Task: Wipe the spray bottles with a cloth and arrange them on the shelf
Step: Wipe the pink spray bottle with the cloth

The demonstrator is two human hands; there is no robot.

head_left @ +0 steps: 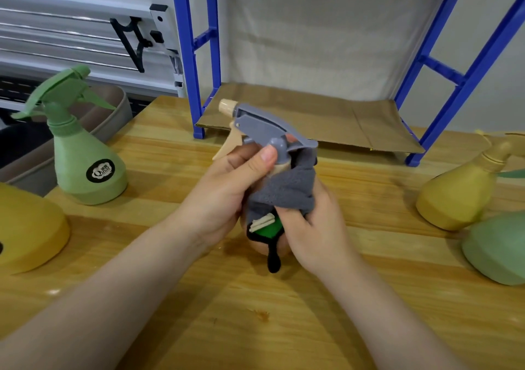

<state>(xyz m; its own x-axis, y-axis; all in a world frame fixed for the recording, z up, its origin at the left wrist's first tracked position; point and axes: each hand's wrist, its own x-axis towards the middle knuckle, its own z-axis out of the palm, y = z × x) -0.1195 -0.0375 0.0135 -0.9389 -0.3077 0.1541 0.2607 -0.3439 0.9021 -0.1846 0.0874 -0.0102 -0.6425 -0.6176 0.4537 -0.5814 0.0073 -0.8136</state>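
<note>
Around the bottle [257,134] I hold I count 5 spray bottles in all: 2 green [82,159] [495,249], 2 yellow [28,227] [457,196]. Also 1 grey cloth [287,188], 1 blue shelf [306,114] behind it.

My wooden table [284,327] fills the lower frame. At left on it stand a green spray bottle [82,156] and a yellow one [28,227] (cut off by the edge); at right lie another yellow bottle [457,193] and a green one [497,250]. The blue shelf [204,57] stands at top centre, cardboard [326,117] lining it.
</note>
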